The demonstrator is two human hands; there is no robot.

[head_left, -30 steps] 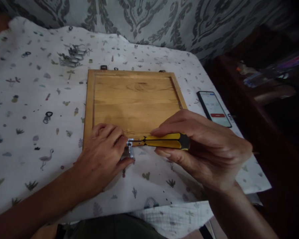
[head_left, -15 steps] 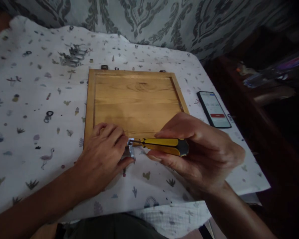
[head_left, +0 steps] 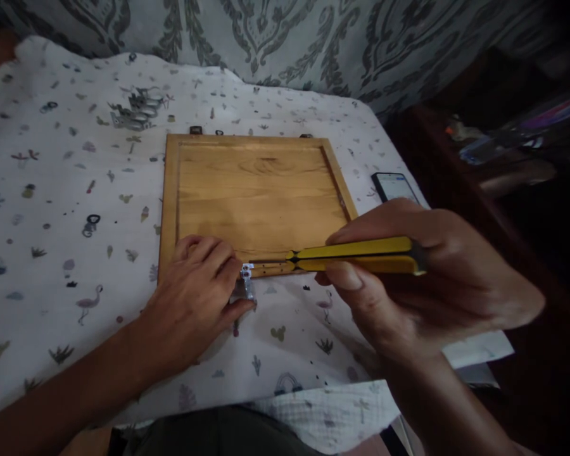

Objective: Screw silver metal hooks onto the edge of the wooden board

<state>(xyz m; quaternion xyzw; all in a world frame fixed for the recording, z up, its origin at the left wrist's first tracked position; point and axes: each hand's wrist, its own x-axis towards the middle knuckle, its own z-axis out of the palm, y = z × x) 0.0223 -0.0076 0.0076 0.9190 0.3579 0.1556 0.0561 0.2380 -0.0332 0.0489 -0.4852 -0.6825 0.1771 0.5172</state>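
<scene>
A framed wooden panel (head_left: 261,190) lies flat in front of me. At its near edge sits a small shiny metal hinge (head_left: 247,282), part of it hidden by my fingers. My left hand (head_left: 197,294) presses down on the panel's near edge, its curled fingers and thumb holding the hinge in place. In my right hand (head_left: 422,285) is a yellow and black screwdriver (head_left: 356,254), pinched between thumb and fingers. The screwdriver's thin shaft points left, its tip close to the top of the hinge; whether it touches a screw I cannot tell.
Several metal hinges (head_left: 137,111) are grouped at the back left on the patterned cloth (head_left: 66,209). Two dark metal pieces stick out at the panel's far edge. A phone (head_left: 396,187) lies to the right, partly behind my right hand. Beyond the table stands a patterned grey backdrop (head_left: 275,38).
My right hand has moved right with the screwdriver, which now lies at a flatter angle and has drawn back from the hinge. It covers part of the phone. My left hand stays put.
</scene>
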